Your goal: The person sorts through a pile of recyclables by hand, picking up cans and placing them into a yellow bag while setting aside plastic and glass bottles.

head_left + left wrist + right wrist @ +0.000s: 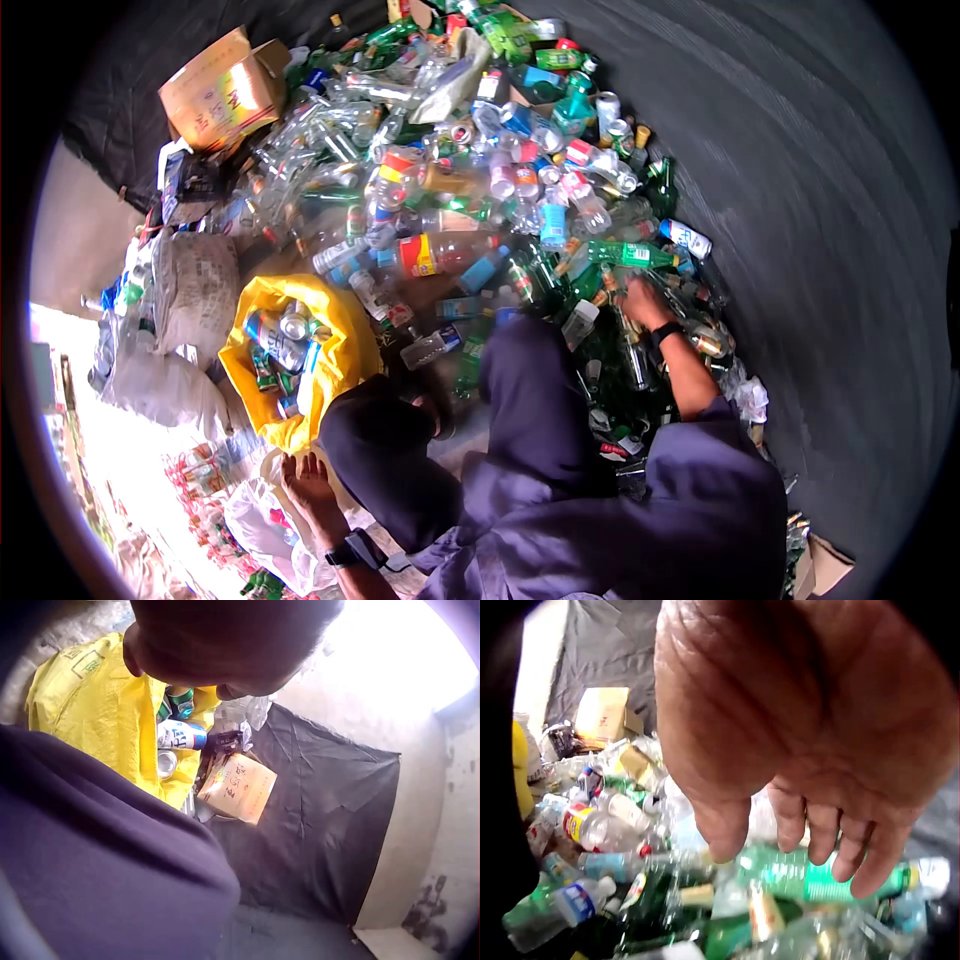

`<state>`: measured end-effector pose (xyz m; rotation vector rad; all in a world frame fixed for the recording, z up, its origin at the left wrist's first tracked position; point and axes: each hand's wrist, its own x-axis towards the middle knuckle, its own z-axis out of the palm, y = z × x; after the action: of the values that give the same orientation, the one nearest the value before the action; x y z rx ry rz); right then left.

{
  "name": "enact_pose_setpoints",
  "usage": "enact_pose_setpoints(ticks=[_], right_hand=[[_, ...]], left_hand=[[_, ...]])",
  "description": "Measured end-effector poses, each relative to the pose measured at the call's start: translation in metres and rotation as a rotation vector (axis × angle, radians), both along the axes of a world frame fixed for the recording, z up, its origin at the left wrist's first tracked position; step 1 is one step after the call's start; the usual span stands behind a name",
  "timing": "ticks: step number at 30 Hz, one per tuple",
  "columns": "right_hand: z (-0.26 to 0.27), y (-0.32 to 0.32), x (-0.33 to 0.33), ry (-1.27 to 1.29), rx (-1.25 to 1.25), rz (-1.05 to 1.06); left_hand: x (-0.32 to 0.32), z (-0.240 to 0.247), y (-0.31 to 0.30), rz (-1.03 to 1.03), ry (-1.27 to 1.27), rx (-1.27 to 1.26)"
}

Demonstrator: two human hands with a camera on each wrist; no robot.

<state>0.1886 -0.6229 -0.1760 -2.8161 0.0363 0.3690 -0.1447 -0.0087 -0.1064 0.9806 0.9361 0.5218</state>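
My right hand (645,303) is over the bottle pile at the right, fingers reaching down with a gap between thumb and fingertips. In the right wrist view, the fingers (823,832) overlap a green plastic bottle (780,871) with a pale label. Dark green glass bottles (656,904) lie just below the thumb. My left hand (312,490) is by the near rim of a yellow sack (350,345), its fingers loosely extended and holding nothing. Inside the sack are several drink cans, among them a white and blue can (182,736).
Mixed plastic bottles, glass bottles and cans heap up ahead, with a large red-and-yellow-labelled bottle (435,255) in the middle. A cardboard box (222,92) stands at the far left. Black sheeting (800,250) rises along the right. A white plastic bag (265,530) lies beside my left hand.
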Motion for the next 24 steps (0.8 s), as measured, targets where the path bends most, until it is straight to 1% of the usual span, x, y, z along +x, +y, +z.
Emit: enact_pose_setpoints(ticks=[1, 2, 3, 5, 6, 7, 9, 10, 11, 13, 14, 15, 16, 17, 18, 19, 20, 21, 22, 24], right_hand=[[-0.025, -0.009, -0.02, -0.024, 0.029, 0.01], [-0.056, -0.018, -0.034, -0.151, 0.015, 0.016], [-0.076, -0.023, -0.042, -0.279, -0.001, 0.024], [-0.057, -0.011, -0.048, -0.28, -0.036, 0.023], [-0.048, -0.004, -0.05, -0.287, -0.074, 0.031], [-0.052, -0.003, -0.048, -0.28, -0.077, 0.028], [-0.06, -0.001, -0.039, -0.497, -0.053, 0.068], [-0.062, 0.001, -0.035, -0.493, -0.056, 0.065], [-0.06, 0.005, -0.028, -0.489, -0.066, 0.062], [-0.049, 0.014, -0.016, -0.478, -0.076, 0.056], [-0.038, 0.018, -0.009, -0.332, 0.028, 0.047], [-0.034, 0.023, -0.003, -0.187, 0.13, 0.035], [-0.037, 0.026, 0.001, -0.187, 0.12, 0.023], [-0.04, 0.028, 0.003, -0.221, 0.051, 0.025], [-0.042, 0.028, 0.004, -0.253, -0.018, 0.028], [-0.031, 0.031, 0.006, -0.143, -0.072, 0.024], [-0.046, 0.024, 0.007, -0.201, -0.123, 0.043], [-0.064, 0.017, 0.009, -0.259, -0.171, 0.066], [-0.062, 0.013, 0.011, -0.256, -0.176, 0.06], [-0.058, 0.002, 0.017, -0.217, -0.045, -0.028]], left_hand=[[-0.002, -0.008, 0.013, 0.078, 0.053, -0.093], [0.009, 0.011, 0.001, 0.163, 0.054, -0.185], [0.009, 0.009, 0.002, 0.156, 0.061, -0.18], [0.004, 0.0, 0.006, 0.1, -0.027, -0.108], [0.009, 0.006, 0.001, 0.115, -0.022, -0.063], [0.01, 0.007, 0.007, 0.111, -0.016, -0.065], [0.015, 0.006, 0.025, -0.094, -0.181, 0.012], [0.028, 0.016, 0.019, -0.054, -0.204, 0.048], [0.052, 0.046, -0.004, -0.023, -0.167, 0.138], [0.081, 0.079, -0.019, -0.035, -0.137, 0.28], [0.097, 0.096, -0.029, -0.032, -0.136, 0.336], [0.112, 0.112, -0.036, -0.095, -0.156, 0.386], [0.123, 0.123, -0.038, -0.181, -0.176, 0.443], [0.134, 0.13, -0.041, -0.271, -0.199, 0.494], [0.145, 0.141, -0.048, -0.355, -0.143, 0.608], [0.156, 0.148, -0.058, -0.436, -0.088, 0.725], [0.168, 0.149, -0.069, -0.466, -0.233, 0.54], [0.178, 0.15, -0.08, -0.488, -0.214, 0.549], [0.187, 0.152, -0.092, -0.552, -0.205, 0.57], [0.201, 0.151, -0.111, -0.666, -0.168, 0.657]])
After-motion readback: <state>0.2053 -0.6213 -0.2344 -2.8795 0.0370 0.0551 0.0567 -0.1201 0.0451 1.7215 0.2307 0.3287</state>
